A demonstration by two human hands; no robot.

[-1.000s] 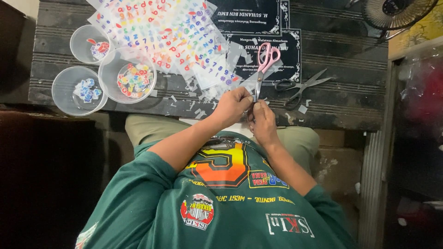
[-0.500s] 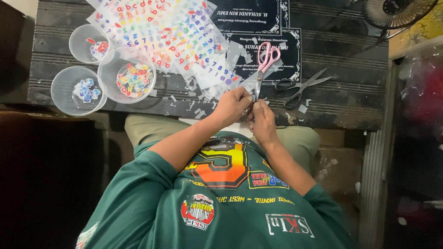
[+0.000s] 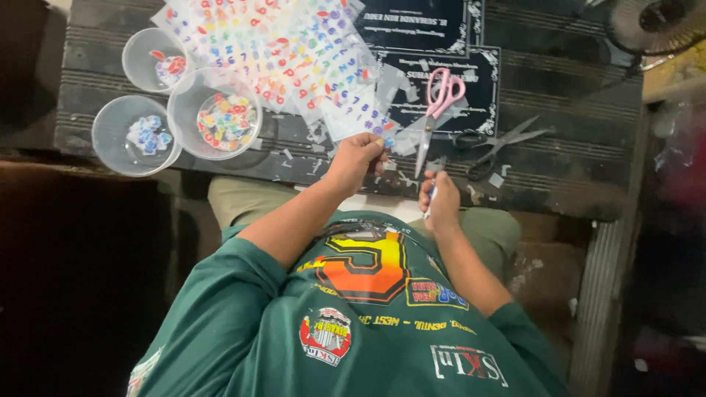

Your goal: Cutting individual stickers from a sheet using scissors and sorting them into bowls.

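On the dark slatted counter (image 3: 573, 184), the left hand (image 3: 360, 156) fingers pinch a small colourful sticker piece (image 3: 384, 133); the right hand (image 3: 440, 200) fingers curl around a thin white strip (image 3: 429, 206).

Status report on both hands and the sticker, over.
Left hand pinches sticker piece. Right hand holds white scrap. Pink scissors lie beyond, untouched.

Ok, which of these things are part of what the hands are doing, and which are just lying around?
In hand: left hand pinching a sticker piece; right hand gripping a white strip; letter sticker sheets; clear cups holding cut stickers.
Lying about: pink scissors; black scissors; dark plaques; fan.
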